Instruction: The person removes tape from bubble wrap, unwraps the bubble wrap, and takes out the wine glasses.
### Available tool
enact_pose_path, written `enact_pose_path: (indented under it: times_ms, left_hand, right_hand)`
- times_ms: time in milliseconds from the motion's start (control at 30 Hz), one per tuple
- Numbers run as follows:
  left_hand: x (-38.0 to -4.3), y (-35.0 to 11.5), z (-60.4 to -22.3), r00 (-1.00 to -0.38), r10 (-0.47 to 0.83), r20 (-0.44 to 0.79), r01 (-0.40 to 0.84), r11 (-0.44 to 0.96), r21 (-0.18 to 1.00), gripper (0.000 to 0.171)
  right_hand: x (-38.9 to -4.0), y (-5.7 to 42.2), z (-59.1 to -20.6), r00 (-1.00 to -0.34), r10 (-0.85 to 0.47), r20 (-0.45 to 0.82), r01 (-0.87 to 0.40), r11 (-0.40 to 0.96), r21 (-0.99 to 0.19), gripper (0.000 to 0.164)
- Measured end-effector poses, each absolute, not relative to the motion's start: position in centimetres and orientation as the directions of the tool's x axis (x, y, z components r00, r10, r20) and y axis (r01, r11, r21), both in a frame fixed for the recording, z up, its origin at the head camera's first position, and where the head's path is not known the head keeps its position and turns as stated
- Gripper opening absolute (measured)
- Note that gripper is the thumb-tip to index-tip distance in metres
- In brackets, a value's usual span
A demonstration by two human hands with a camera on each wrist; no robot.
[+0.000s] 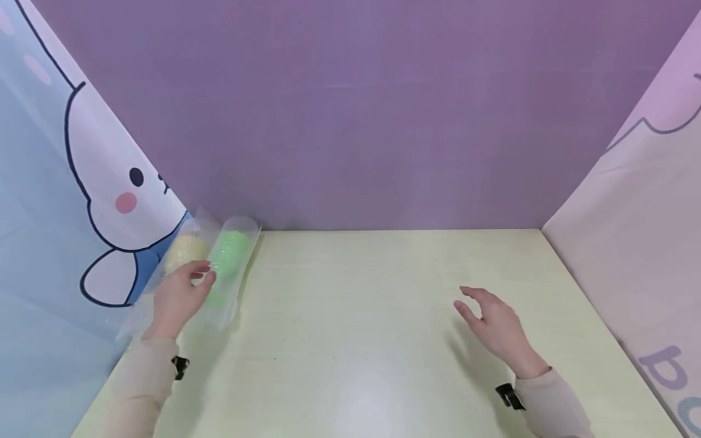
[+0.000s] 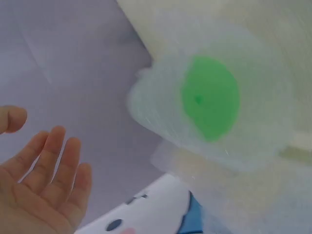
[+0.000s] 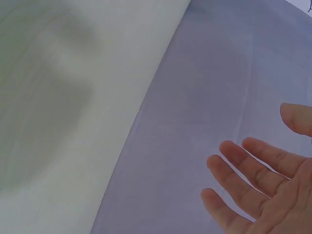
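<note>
Two translucent plastic-wrapped bundles lie side by side at the far left of the table. A bright green cylinder-like item shows inside the right-hand bundle (image 1: 230, 249); the other bundle (image 1: 187, 248) holds something pale yellow. My left hand (image 1: 179, 298) hovers over the bundles in the head view, fingers loosely bent with a gap to the thumb. In the left wrist view its fingers are spread and hold nothing, while the round green end (image 2: 212, 97) shows through the wrap. Over the right side of the table, my right hand (image 1: 495, 328) is relaxed and holds nothing.
The pale wooden table (image 1: 350, 304) meets a purple backdrop (image 1: 361, 121) along its far edge. A blue cartoon-printed cloth (image 1: 44, 255) closes the left side, and a pale printed cloth (image 1: 635, 243) stands at the right. Both sleeves carry a small black clip (image 1: 509, 396).
</note>
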State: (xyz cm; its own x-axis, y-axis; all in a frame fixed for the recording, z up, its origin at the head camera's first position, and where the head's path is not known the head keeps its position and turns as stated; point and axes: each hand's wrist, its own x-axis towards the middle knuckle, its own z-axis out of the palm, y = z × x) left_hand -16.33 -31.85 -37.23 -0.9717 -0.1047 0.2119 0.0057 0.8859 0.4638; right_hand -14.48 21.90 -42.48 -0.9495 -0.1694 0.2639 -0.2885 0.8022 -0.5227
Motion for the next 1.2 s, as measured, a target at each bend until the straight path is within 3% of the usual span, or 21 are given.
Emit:
enact_pose_path:
  times_ms: [233,467,933,1200]
  left_hand:
    - [-20.0,-35.6,-37.4,-0.994,0.025,-0.108,-0.024,0.902,0.432,0.070]
    - [-22.5,-37.1,-39.9,-0.944,-0.035,-0.329,-0.191,0.869,0.457,0.098]
    - [-22.9,-39.2,-45.1,-0.944,-0.093,-0.317,-0.252,0.823,0.510,0.112]
    - [-23.6,-39.9,-45.5,-0.935,-0.067,-0.347,-0.259,0.798,0.544,0.109]
  right_hand:
    - [-14.9,21.6,-43.0,-0.955,-0.210,0.207,-0.295,0.702,-0.649,0.042]
    - [-15.5,21.2,-43.5,-0.953,-0.243,0.182,-0.297,0.632,-0.716,0.038]
    - [-16.1,20.7,-44.0,-0.950,-0.266,0.164,-0.298,0.609,-0.735,0.041]
    - [-16.0,20.6,-43.8,-0.955,-0.252,0.157,-0.283,0.615,-0.736,0.044]
